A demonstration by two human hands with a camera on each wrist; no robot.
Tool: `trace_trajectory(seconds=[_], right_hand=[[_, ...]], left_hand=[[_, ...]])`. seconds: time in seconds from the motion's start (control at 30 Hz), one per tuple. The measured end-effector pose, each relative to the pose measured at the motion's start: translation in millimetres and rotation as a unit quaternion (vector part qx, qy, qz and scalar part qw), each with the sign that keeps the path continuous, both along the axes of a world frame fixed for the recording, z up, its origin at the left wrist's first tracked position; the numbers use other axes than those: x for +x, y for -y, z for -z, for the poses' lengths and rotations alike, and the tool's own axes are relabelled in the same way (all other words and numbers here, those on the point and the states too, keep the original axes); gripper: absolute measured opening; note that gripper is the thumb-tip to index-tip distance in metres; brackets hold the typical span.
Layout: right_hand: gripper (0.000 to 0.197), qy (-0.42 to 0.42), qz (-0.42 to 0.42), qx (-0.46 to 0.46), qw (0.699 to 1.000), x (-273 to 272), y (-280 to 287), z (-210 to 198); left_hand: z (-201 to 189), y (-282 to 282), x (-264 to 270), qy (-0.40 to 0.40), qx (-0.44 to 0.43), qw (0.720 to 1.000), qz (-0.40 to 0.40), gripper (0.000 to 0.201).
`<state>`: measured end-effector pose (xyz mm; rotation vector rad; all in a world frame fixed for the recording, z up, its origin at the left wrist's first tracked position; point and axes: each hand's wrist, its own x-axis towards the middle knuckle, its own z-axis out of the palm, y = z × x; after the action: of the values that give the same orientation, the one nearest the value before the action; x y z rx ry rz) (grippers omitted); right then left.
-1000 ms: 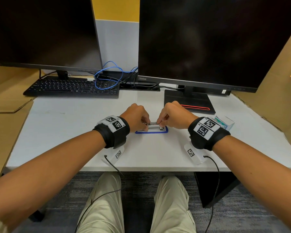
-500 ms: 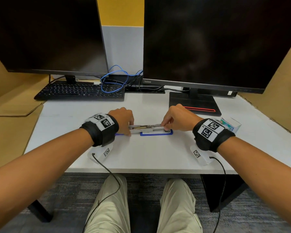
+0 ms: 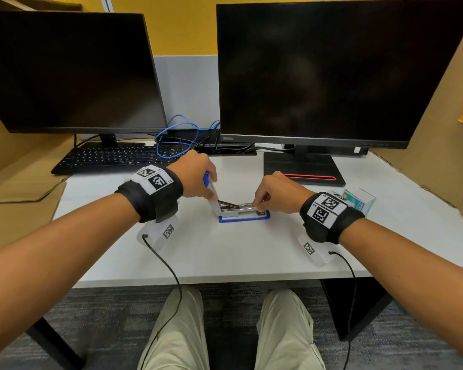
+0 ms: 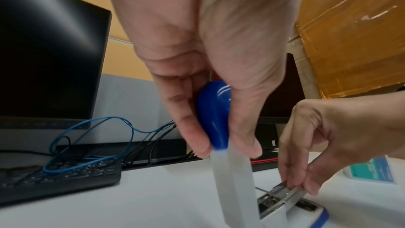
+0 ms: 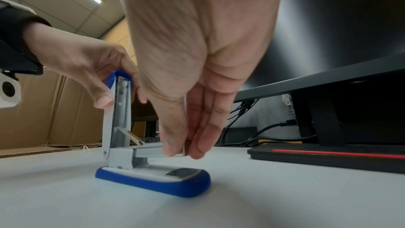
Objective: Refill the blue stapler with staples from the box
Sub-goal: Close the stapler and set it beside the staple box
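Note:
The blue stapler (image 3: 243,218) stands open on the white desk (image 3: 225,252), its blue base (image 5: 153,182) flat. My left hand (image 3: 210,186) grips the blue-tipped top arm (image 4: 213,113) and holds it nearly upright (image 5: 119,110). Thumb and fingers of my right hand (image 3: 257,206) pinch the front end of the metal magazine (image 5: 149,152), which lies level over the base. I cannot tell whether staples are in the magazine. The staple box (image 3: 358,200), white and teal, sits on the desk just right of my right wrist.
Two dark monitors (image 3: 318,76) stand at the back, and the right one's black foot (image 3: 302,169) is close behind the stapler. A black keyboard (image 3: 112,158) and blue cable (image 3: 177,137) lie at the back left. Cardboard walls (image 3: 439,129) flank the desk.
My left hand swung the stapler's top arm out flat to the left, then brought it up to nearly upright. My right hand stayed on the magazine's front end.

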<state>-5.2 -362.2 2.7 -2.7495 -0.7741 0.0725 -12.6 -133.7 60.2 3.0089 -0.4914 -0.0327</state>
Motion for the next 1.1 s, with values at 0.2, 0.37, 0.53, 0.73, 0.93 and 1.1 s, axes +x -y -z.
trace_trajectory(seconds=[0.2,0.37,0.53,0.73,0.93,1.1], right_hand=[[0.02,0.007,-0.001,0.012,1.0,-1.0,4.7,3.2],[0.017,0.027,0.015,0.043,0.999,-3.3,10.6,8.3],[0.018,0.017,0.042,0.068,0.997,-3.0,18.0,11.8],[0.025,0.009,0.062,0.083,0.995,-2.3,29.0,3.3],[0.036,0.024,0.064,0.016,0.998,-12.2,42.8,-6.8],[0.03,0.056,0.122,-0.041,0.99,-25.7,73.4,-17.9]], left_hand=[[15.8,27.9,-1.8,0.016,-0.117,0.993,-0.015,0.048],[28.9,52.5,-1.7,0.017,-0.092,0.995,0.02,0.052],[38.8,60.6,0.2,0.024,-0.06,0.997,0.03,0.053],[51.8,66.5,2.8,0.011,-0.016,0.999,0.031,0.055],[58.1,74.1,10.9,0.019,-0.009,1.0,0.015,0.057],[61.3,90.8,19.3,0.027,0.005,1.0,0.004,0.052]])
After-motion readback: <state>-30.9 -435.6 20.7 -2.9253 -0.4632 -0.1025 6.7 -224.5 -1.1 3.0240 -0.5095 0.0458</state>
